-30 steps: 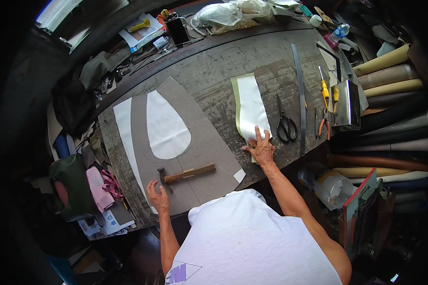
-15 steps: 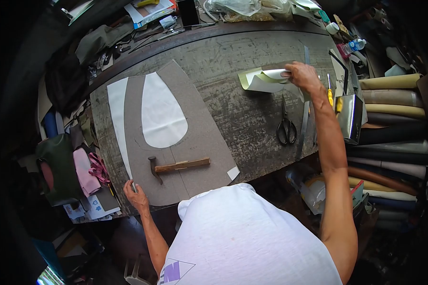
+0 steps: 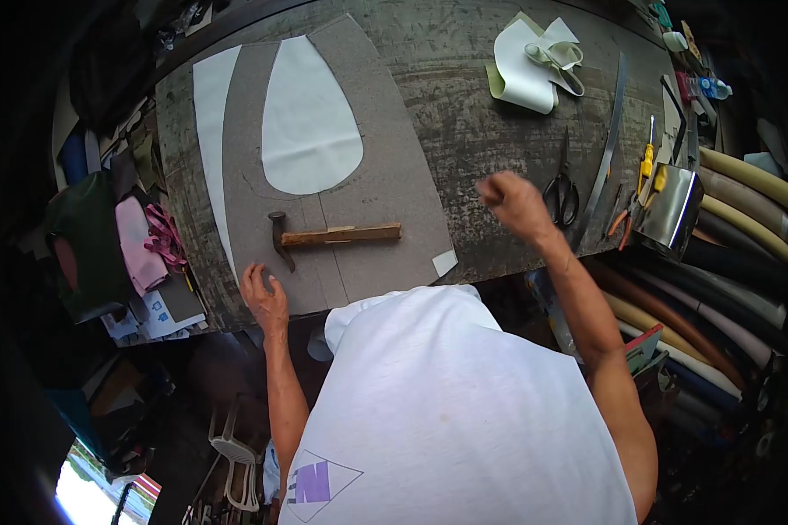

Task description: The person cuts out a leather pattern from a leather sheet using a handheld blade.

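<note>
My left hand rests at the lower left edge of a grey-brown board template, fingers apart. Under the template lies white sheet material, showing along the left side and through the teardrop cutout. A claw hammer with a wooden handle lies across the template below the cutout. My right hand is above the table, right of the template, with its fingers curled in and nothing visible in them. Scissors with black handles lie just right of it. Farther back is a curled white and pale green scrap.
A metal ruler, a yellow-handled screwdriver, orange-handled pliers and a shiny metal box line the table's right side. Rolls of material are stacked beyond. Pink and green pieces hang at the left edge.
My right hand has let go of the white and green scrap and come back toward me. My left hand has shifted onto the template's lower left edge. The view has tilted downward.
</note>
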A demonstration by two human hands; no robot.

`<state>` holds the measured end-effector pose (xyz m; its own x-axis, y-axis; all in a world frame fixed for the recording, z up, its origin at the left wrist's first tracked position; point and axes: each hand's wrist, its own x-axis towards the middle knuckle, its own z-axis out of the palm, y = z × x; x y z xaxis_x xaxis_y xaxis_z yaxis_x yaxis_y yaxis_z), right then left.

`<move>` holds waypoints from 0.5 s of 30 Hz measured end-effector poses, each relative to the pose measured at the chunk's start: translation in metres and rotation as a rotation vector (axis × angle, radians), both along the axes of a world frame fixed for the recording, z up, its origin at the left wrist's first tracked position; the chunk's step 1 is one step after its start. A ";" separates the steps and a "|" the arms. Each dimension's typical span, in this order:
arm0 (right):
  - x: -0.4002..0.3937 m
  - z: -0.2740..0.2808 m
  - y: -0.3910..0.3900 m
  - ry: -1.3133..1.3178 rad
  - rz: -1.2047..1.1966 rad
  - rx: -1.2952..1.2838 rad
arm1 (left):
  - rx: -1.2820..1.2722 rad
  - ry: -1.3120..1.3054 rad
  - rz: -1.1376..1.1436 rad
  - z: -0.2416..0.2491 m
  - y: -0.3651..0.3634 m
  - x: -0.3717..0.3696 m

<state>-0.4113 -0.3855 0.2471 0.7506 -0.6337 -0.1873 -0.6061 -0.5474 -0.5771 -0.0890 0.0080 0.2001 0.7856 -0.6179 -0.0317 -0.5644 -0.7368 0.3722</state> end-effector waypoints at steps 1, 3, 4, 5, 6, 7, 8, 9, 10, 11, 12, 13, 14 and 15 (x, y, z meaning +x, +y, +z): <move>-0.005 -0.002 0.045 0.066 -0.001 0.063 | 0.026 -0.038 -0.043 -0.004 -0.001 -0.002; -0.013 -0.008 0.110 0.133 -0.018 0.161 | 0.038 -0.048 -0.054 -0.008 -0.002 -0.003; -0.018 -0.015 0.131 0.116 -0.034 0.173 | 0.041 -0.056 -0.059 -0.008 -0.001 -0.003; -0.018 -0.017 0.146 0.115 -0.104 0.170 | 0.047 -0.099 -0.081 -0.010 0.002 -0.003; -0.019 -0.017 0.158 0.113 -0.177 0.165 | 0.049 -0.142 -0.105 -0.013 0.002 -0.004; -0.021 -0.019 0.166 0.106 -0.232 0.126 | 0.050 -0.186 -0.128 -0.016 0.002 -0.004; -0.022 -0.022 0.171 0.097 -0.282 0.087 | 0.047 -0.221 -0.144 -0.020 0.002 -0.006; -0.020 -0.023 0.175 0.083 -0.324 0.048 | 0.046 -0.262 -0.151 -0.020 0.000 -0.009; -0.018 -0.023 0.177 0.086 -0.317 0.026 | 0.048 -0.307 -0.150 -0.022 0.001 -0.010; -0.016 -0.023 0.177 0.086 -0.304 0.005 | 0.041 -0.300 -0.155 -0.025 0.003 -0.011; -0.011 -0.023 0.178 0.086 -0.289 -0.016 | 0.035 -0.313 -0.152 -0.030 0.005 -0.013; -0.004 -0.024 0.178 0.066 -0.269 -0.016 | 0.032 -0.324 -0.150 -0.034 0.006 -0.015; 0.006 -0.024 0.178 0.077 -0.241 -0.012 | 0.028 -0.333 -0.149 -0.039 0.007 -0.016; 0.016 -0.025 0.177 0.089 -0.212 -0.010 | 0.010 -0.323 -0.156 -0.043 0.007 -0.014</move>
